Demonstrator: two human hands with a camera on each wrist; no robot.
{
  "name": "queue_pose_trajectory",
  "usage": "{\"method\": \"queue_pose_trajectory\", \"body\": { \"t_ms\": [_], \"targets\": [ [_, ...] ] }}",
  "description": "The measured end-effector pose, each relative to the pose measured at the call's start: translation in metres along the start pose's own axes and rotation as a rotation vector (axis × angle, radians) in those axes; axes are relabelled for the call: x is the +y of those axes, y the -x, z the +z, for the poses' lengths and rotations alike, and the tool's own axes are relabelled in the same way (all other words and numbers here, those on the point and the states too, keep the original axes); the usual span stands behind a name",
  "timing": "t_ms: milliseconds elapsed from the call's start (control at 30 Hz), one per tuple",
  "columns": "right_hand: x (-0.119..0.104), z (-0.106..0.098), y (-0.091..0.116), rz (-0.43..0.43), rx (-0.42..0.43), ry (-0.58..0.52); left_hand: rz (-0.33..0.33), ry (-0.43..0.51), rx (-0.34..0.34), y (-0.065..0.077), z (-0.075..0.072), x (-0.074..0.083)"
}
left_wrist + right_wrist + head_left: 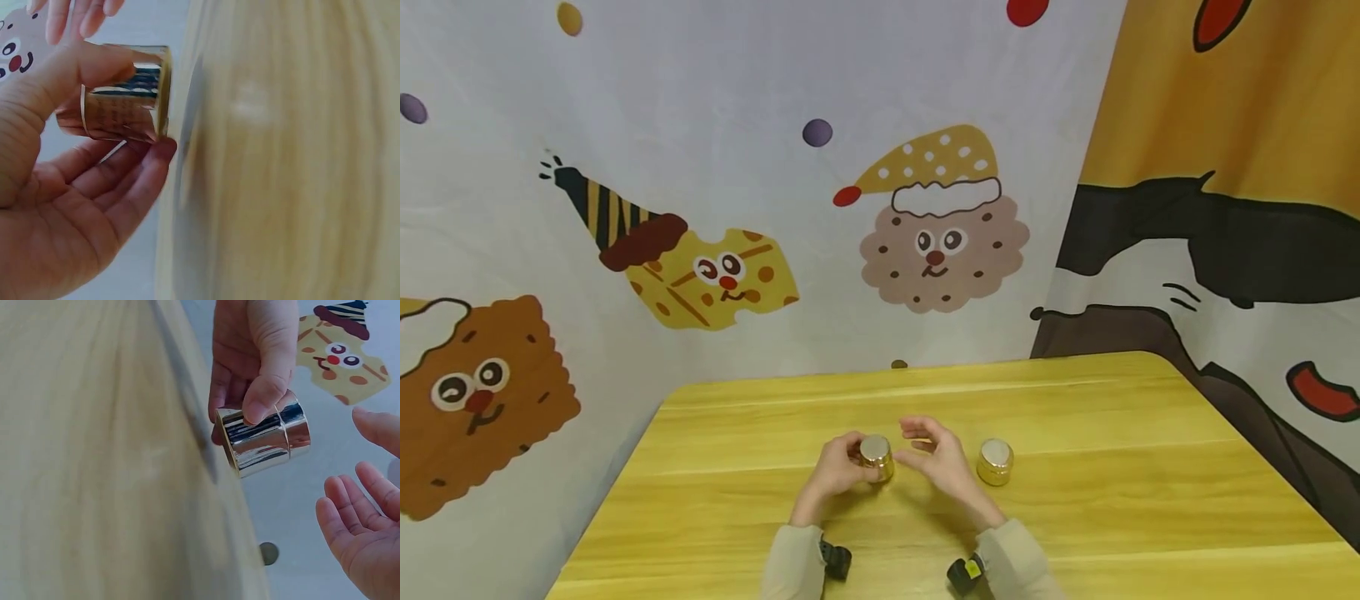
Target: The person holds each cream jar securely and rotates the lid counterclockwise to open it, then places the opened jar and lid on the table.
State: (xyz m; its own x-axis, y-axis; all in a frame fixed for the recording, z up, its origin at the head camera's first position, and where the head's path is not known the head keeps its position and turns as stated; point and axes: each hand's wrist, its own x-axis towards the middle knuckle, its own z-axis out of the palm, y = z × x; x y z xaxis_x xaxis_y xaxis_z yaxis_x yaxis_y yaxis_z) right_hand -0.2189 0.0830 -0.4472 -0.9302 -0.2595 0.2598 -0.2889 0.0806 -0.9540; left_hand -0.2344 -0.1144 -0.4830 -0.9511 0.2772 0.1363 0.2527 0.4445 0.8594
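Checking edges first: on my feed the bench (1150, 467) runs back to a printed cloth (737, 67) behind its far edge. Held gold jar (876, 465) is about upright, well in from the far and side edges, more room right than left. Left hand (835, 468) grips it; I can't tell if its base touches. Right hand (943, 461) is released, fingers apart, just beside it. Second gold jar (996, 463) stands near the right forearm, blocking that side. I note black wrist units (837, 562) below both hands.
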Motion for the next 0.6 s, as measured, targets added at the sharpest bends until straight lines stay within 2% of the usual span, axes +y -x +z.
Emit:
{"method": "queue_pose_trajectory", "body": {
  "t_ms": [267,400,600],
  "targets": [
    [0.001,-0.007,-0.004,-0.075,0.041,0.025,0.006,0.126,0.013,0.001,-0.002,0.019],
    [-0.007,-0.01,-0.004,-0.118,0.062,0.045,0.015,0.149,0.018,0.001,-0.003,0.033],
    [-0.023,-0.014,-0.004,-0.12,0.092,0.059,0.042,0.208,0.032,0.002,-0.005,0.055]
  ]
}}
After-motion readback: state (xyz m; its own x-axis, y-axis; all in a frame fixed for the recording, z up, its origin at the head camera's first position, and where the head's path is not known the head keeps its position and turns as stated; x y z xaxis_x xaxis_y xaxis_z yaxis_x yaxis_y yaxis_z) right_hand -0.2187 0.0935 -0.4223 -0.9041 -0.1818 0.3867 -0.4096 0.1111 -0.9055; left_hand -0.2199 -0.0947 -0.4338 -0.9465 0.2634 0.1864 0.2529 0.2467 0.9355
